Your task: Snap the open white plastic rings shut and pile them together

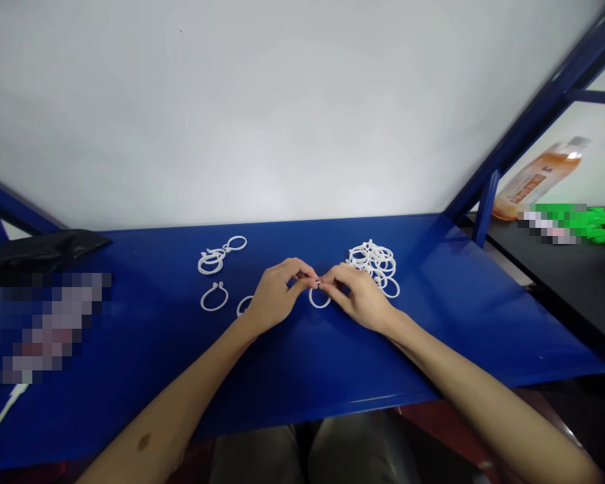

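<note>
My left hand [275,296] and my right hand [359,296] meet at the middle of a blue table [433,336]. Both pinch the top of one white plastic ring [319,300], which hangs below the fingertips just above the surface. A pile of several white rings [374,263] lies right behind my right hand. To the left of my left hand lie separate rings: one single ring [214,298], another partly hidden by my left wrist [243,306], and a small linked cluster [216,256] further back.
A white wall rises behind the table. A black bag [35,252] lies at the far left, with a blurred patch below it. Blue frame bars run up at the right. On a dark side table stand an orange bottle [539,176] and green items [579,222].
</note>
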`<state>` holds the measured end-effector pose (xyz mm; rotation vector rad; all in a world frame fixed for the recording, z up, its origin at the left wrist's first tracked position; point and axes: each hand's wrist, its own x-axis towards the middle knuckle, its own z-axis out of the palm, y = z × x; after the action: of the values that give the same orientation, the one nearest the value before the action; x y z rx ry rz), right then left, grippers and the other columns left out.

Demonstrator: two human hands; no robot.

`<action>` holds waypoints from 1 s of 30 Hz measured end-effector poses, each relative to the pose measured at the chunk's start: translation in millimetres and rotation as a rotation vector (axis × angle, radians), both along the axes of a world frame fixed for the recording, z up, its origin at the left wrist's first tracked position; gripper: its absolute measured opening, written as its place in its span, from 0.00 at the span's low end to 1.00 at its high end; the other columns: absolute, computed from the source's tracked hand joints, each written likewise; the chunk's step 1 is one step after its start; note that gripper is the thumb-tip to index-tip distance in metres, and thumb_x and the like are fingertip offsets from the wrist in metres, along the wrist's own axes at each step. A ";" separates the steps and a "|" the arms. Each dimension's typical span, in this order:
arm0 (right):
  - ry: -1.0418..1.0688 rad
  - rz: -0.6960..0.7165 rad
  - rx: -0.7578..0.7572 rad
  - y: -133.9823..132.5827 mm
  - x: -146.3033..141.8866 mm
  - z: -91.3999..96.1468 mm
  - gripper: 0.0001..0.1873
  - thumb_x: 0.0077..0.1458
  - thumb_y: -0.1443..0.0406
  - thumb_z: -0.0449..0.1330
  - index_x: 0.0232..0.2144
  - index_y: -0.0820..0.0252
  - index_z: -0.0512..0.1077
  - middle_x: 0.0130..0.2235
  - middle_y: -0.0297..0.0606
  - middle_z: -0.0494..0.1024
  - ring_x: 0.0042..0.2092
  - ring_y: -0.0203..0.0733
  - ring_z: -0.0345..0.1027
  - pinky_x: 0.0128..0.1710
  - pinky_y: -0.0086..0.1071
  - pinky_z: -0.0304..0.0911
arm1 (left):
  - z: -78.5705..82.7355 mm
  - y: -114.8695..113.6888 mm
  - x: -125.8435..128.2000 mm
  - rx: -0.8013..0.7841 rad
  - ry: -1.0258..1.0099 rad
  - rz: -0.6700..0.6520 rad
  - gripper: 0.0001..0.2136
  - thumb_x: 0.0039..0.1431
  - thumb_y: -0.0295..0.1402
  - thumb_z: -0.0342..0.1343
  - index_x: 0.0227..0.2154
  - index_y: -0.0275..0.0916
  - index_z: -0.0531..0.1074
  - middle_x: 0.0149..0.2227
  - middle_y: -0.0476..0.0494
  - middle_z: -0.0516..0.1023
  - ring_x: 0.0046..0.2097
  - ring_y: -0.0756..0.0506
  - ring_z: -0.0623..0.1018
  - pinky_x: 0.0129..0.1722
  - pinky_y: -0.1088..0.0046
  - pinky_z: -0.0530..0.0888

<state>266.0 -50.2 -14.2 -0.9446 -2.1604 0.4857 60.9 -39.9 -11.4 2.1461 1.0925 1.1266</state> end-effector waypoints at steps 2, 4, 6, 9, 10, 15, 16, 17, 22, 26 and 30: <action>0.013 0.037 0.038 0.4 0.3 -1.0 0.06 0.66 0.65 0.56 0.35 0.58 0.71 0.33 0.36 0.76 0.35 0.39 0.66 0.36 0.33 0.62 | -2.1 0.0 -0.4 0.019 -0.005 -0.009 0.06 0.63 0.30 0.57 0.30 0.40 0.75 0.32 0.52 0.79 0.33 0.51 0.76 0.35 0.76 0.72; 0.012 0.067 0.068 0.4 0.8 -0.7 0.06 0.66 0.66 0.55 0.35 0.58 0.70 0.33 0.37 0.75 0.35 0.39 0.66 0.36 0.33 0.62 | -3.6 -0.1 -0.9 0.028 -0.012 -0.017 0.06 0.63 0.29 0.56 0.30 0.40 0.75 0.31 0.52 0.79 0.33 0.51 0.76 0.36 0.76 0.71; 0.002 0.099 0.087 -0.3 1.3 0.9 0.06 0.66 0.67 0.55 0.35 0.58 0.70 0.33 0.37 0.75 0.35 0.39 0.65 0.36 0.33 0.62 | -3.9 -0.3 -1.7 0.024 -0.018 -0.031 0.07 0.64 0.30 0.56 0.29 0.40 0.75 0.30 0.52 0.79 0.32 0.50 0.76 0.36 0.75 0.71; -0.004 0.147 0.099 -2.8 1.2 3.8 0.06 0.67 0.67 0.54 0.37 0.58 0.71 0.34 0.37 0.76 0.36 0.39 0.65 0.37 0.34 0.63 | -1.8 -1.5 -2.5 0.016 -0.034 -0.056 0.09 0.64 0.31 0.55 0.27 0.40 0.74 0.29 0.52 0.79 0.31 0.51 0.76 0.36 0.75 0.71; -0.001 0.153 0.102 -3.5 0.8 4.4 0.07 0.67 0.67 0.54 0.37 0.58 0.71 0.34 0.37 0.76 0.36 0.39 0.65 0.37 0.34 0.64 | -0.8 -2.0 -2.4 0.018 -0.037 -0.061 0.09 0.64 0.31 0.55 0.27 0.40 0.74 0.28 0.52 0.79 0.30 0.51 0.76 0.36 0.75 0.71; 0.007 0.044 0.158 -1.5 -1.9 3.0 0.07 0.67 0.65 0.54 0.40 0.57 0.72 0.35 0.38 0.77 0.37 0.40 0.67 0.38 0.35 0.65 | 2.7 0.3 -1.6 0.054 0.046 -0.007 0.08 0.65 0.36 0.56 0.31 0.41 0.75 0.32 0.51 0.79 0.33 0.50 0.76 0.37 0.74 0.72; 0.005 0.001 0.186 0.5 -1.5 2.7 0.07 0.67 0.65 0.54 0.41 0.57 0.73 0.36 0.38 0.78 0.37 0.41 0.67 0.39 0.36 0.65 | 2.4 2.8 -2.9 0.070 0.098 0.022 0.08 0.65 0.38 0.56 0.33 0.41 0.75 0.34 0.49 0.79 0.35 0.49 0.77 0.39 0.72 0.72; 0.003 -0.049 0.219 3.1 -0.2 2.7 0.07 0.67 0.65 0.55 0.41 0.57 0.73 0.36 0.38 0.78 0.37 0.41 0.68 0.40 0.36 0.65 | 1.6 6.2 -5.3 0.092 0.171 0.060 0.09 0.65 0.40 0.55 0.36 0.41 0.75 0.35 0.48 0.80 0.37 0.47 0.77 0.42 0.70 0.72; -0.032 -0.402 0.330 22.7 23.9 6.3 0.09 0.65 0.64 0.54 0.40 0.58 0.75 0.36 0.41 0.77 0.39 0.45 0.69 0.42 0.40 0.65 | -8.9 29.9 -34.8 0.156 0.614 0.431 0.21 0.70 0.45 0.44 0.52 0.37 0.73 0.53 0.37 0.77 0.55 0.33 0.70 0.55 0.51 0.65; -0.096 -0.614 0.252 39.8 51.3 5.4 0.11 0.62 0.63 0.55 0.39 0.59 0.77 0.38 0.43 0.76 0.38 0.45 0.68 0.40 0.40 0.66 | -16.5 42.1 -56.0 0.026 0.811 0.595 0.27 0.71 0.46 0.38 0.60 0.31 0.67 0.60 0.31 0.70 0.62 0.26 0.63 0.59 0.44 0.57; -0.187 -0.670 0.185 48.1 64.6 1.7 0.12 0.60 0.63 0.54 0.38 0.59 0.77 0.37 0.43 0.76 0.37 0.47 0.68 0.42 0.42 0.65 | -14.1 39.1 -50.0 -0.005 0.736 0.465 0.24 0.69 0.47 0.41 0.56 0.36 0.70 0.55 0.34 0.75 0.58 0.29 0.66 0.56 0.45 0.59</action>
<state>330.6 -2.1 -12.5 -1.5563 -1.8454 -0.1314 11.0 -0.7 -25.5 2.4341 1.9831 0.4646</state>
